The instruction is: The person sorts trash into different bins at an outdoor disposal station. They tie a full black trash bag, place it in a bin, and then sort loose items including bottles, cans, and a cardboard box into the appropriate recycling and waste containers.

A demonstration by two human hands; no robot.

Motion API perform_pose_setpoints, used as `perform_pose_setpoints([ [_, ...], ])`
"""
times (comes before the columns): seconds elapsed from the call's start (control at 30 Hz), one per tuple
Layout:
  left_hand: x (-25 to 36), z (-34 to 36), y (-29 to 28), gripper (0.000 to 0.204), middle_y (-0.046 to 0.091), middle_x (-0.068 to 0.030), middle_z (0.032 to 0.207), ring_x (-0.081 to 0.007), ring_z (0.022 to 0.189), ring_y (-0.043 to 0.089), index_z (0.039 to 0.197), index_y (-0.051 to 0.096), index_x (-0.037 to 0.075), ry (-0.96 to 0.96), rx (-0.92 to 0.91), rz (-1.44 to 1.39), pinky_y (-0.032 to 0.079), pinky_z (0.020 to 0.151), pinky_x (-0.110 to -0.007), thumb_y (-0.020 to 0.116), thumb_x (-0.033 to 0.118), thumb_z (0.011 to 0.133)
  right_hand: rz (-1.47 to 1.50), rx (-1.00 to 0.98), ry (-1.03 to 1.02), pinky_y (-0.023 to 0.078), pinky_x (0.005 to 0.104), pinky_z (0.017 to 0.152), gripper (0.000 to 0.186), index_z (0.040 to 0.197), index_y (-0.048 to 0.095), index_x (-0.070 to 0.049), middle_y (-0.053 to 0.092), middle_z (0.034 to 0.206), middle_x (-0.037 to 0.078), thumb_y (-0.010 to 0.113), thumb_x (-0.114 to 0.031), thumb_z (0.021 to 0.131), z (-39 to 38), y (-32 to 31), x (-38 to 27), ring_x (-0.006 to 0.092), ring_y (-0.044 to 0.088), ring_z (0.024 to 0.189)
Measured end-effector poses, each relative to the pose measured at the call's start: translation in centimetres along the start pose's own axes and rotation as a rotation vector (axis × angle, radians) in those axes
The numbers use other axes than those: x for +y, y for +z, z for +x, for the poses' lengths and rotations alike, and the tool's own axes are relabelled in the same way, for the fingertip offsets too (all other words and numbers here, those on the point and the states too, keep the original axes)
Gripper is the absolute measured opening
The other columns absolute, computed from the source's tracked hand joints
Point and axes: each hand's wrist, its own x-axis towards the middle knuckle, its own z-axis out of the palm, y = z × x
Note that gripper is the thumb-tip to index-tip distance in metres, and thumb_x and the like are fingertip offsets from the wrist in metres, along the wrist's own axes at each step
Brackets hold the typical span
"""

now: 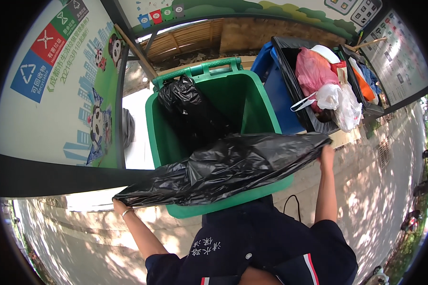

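Observation:
A black bin bag is stretched wide across the near side of a green wheelie bin. At its left end my left hand grips a corner, a band round the wrist. My right hand is closed on the bag's opposite end. Both arms are spread apart, and the bag hides much of the bin's front rim. A second crumpled stretch of black plastic hangs over the bin's back left corner and down inside. Whether it joins the part in my hands, I cannot tell.
To the right stands a blue bin lined in black, heaped with a pink bag and white bags. Another filled bin is beyond it. A printed panel and dark frame bar stand close on the left.

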Motion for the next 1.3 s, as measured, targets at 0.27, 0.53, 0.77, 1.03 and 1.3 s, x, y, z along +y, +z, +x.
perform_pose_setpoints([
  [0.27,6.0,-10.0,0.3,0.038,0.047,-0.0182,0.108,-0.0261,0.096,0.048,0.108,0.043,-0.003,1.414,0.009,1.003,0.042,0.076,-0.031,0.055,0.011,0.075,-0.165,-0.208,-0.721,0.043,0.0256,0.067,0.025,0.092,0.053,-0.003,0.057,0.081,0.009,0.061,-0.012,0.070,-7.0,-0.8,-4.8,0.0160,0.055,0.075],
  [0.53,3.0,-20.7,9.0,0.035,0.052,-0.0134,0.097,-0.0298,0.091,0.049,0.090,0.058,0.005,1.221,-1.169,1.119,0.042,0.076,-0.035,0.070,0.013,0.059,-0.454,-0.869,-1.236,0.041,0.0312,0.074,0.014,0.072,0.058,-0.008,0.056,0.085,0.004,0.065,-0.010,0.060,-7.2,5.8,-7.7,0.0244,0.049,0.083],
  [0.77,4.2,-17.2,10.1,0.011,0.058,-0.0125,0.085,-0.0269,0.079,0.055,0.079,0.059,0.001,0.991,-1.311,1.053,0.044,0.070,-0.031,0.059,0.008,0.071,-0.249,-1.426,-0.772,0.041,0.0263,0.072,0.013,0.076,0.059,0.001,0.058,0.094,0.012,0.060,-0.011,0.071,-5.8,7.0,-15.7,0.0169,0.054,0.083],
  [1.03,6.1,-17.2,13.1,0.022,0.057,-0.0162,0.089,-0.0293,0.080,0.056,0.095,0.053,-0.001,1.189,-0.817,0.941,0.044,0.071,-0.032,0.054,0.010,0.077,-0.527,-1.056,-0.897,0.041,0.0336,0.059,0.018,0.077,0.053,0.003,0.053,0.070,0.020,0.048,-0.014,0.078,-5.2,10.6,-18.6,0.0318,0.053,0.065],
  [1.3,5.7,-21.1,12.8,0.057,0.040,-0.0161,0.118,-0.0338,0.106,0.041,0.111,0.047,0.005,1.479,-1.079,1.268,0.036,0.086,-0.039,0.063,0.002,0.056,-0.132,-0.862,-0.996,0.033,0.0320,0.090,0.062,0.125,0.029,-0.006,0.037,0.123,0.015,0.060,-0.017,0.072,-4.9,12.9,-15.7,0.0283,0.040,0.110],
])
